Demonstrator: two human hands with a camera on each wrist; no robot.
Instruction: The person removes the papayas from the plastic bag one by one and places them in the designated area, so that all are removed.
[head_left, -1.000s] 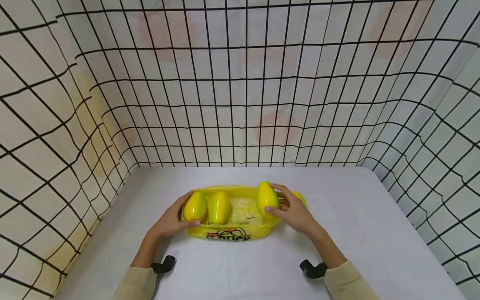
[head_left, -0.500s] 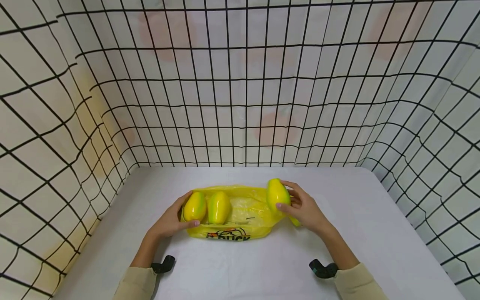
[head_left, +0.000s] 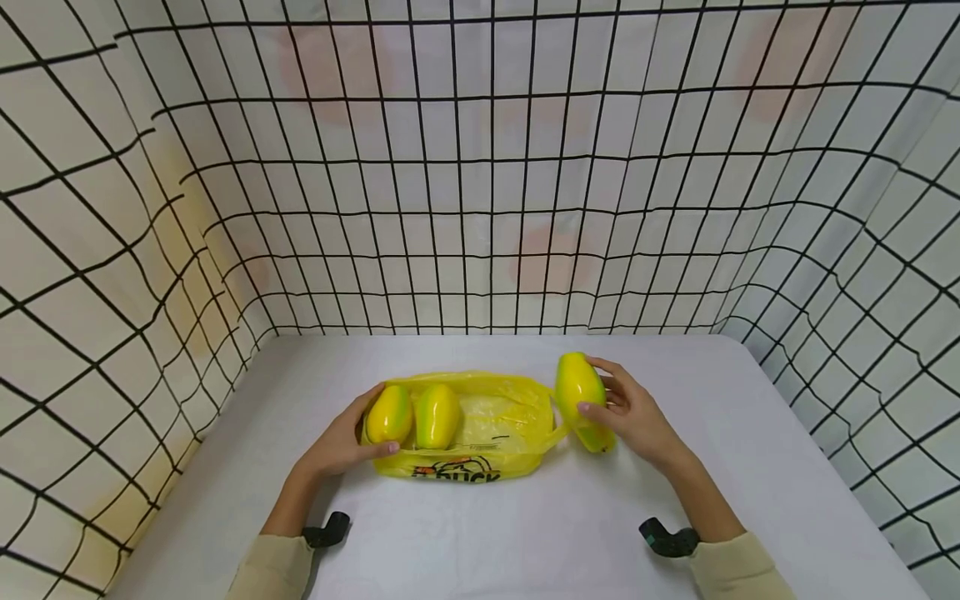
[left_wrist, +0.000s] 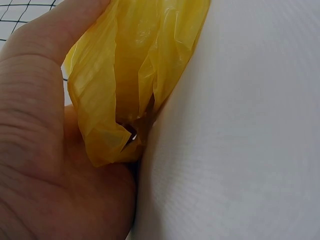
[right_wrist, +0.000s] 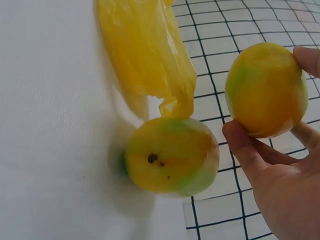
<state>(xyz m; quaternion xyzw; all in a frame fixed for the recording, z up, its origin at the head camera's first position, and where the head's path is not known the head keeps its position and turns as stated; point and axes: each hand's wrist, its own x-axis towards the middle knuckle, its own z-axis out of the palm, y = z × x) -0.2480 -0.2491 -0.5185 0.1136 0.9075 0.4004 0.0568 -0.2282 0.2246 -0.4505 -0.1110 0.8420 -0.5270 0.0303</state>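
Observation:
A yellow plastic bag (head_left: pixel 480 462) with dark lettering lies across the table, its mouth spread open. Two yellow-green mangoes, a left one (head_left: pixel 391 412) and one beside it (head_left: pixel 438 415), rest inside its left half. My left hand (head_left: pixel 337 442) grips the bag's left end, thumb over the front edge. Off the right end of the bag, my right hand (head_left: pixel 637 417) holds a third mango (right_wrist: pixel 267 92) between thumb and fingers, raised above the table. Below it another mango (right_wrist: pixel 172 155) lies on the table beside the bag's handle, partly covered in the head view.
A white-covered table (head_left: pixel 480 542) carries everything. Black grid netting (head_left: pixel 480 208) over white sheeting stands at the back and both sides. A dark wrist camera sits on each forearm, one left (head_left: pixel 327 530) and one right (head_left: pixel 667 538).
My right hand has carried its mango rightward, from over the bag's right part to outside it. The mango lying on the table now shows below it. My left hand stays in place.

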